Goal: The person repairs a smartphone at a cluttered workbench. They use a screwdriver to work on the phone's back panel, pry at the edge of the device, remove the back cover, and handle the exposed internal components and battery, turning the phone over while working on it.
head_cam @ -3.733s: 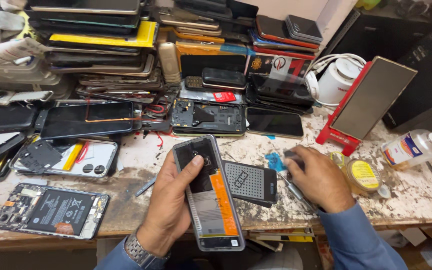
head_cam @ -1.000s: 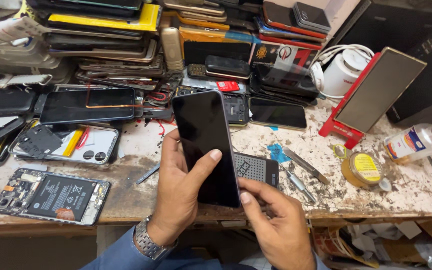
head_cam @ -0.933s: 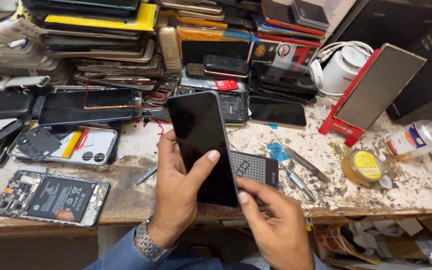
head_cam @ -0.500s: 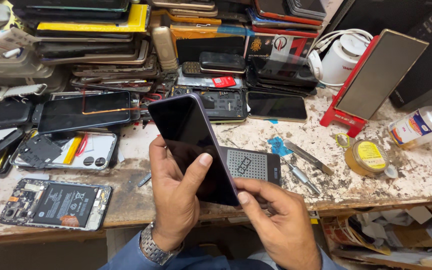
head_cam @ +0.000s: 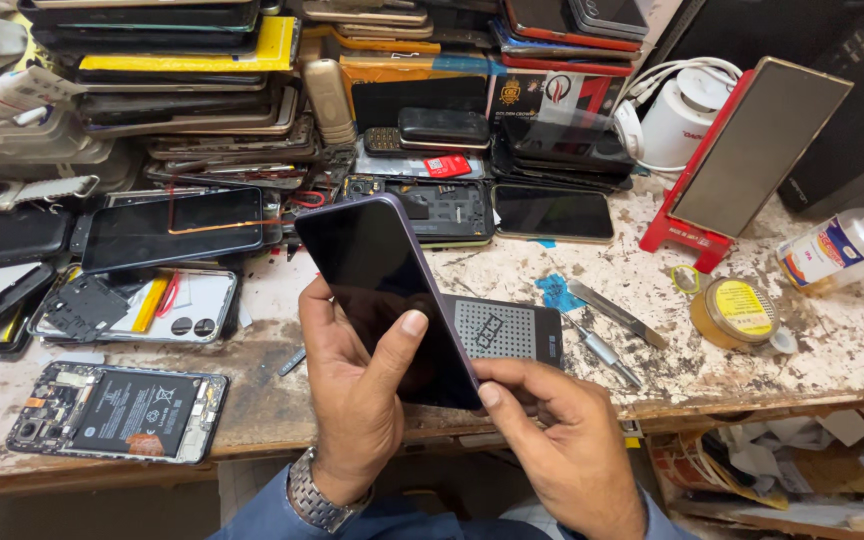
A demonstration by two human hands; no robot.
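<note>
phone [head_cam: 382,290] tilted further, underside hidden

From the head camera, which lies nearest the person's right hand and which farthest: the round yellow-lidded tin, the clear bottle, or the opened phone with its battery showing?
Measured from the right hand:
1. Round yellow-lidded tin, on the bench up and to its right.
2. Clear bottle, farther right, lying near the bench's right edge.
3. Opened phone with its battery showing, far on the left side, beyond the left hand.

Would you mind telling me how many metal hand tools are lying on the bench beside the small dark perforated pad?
2: flat metal tweezers right of the pad, and a screwdriver just below them. Others may be hidden in the clutter.
</note>
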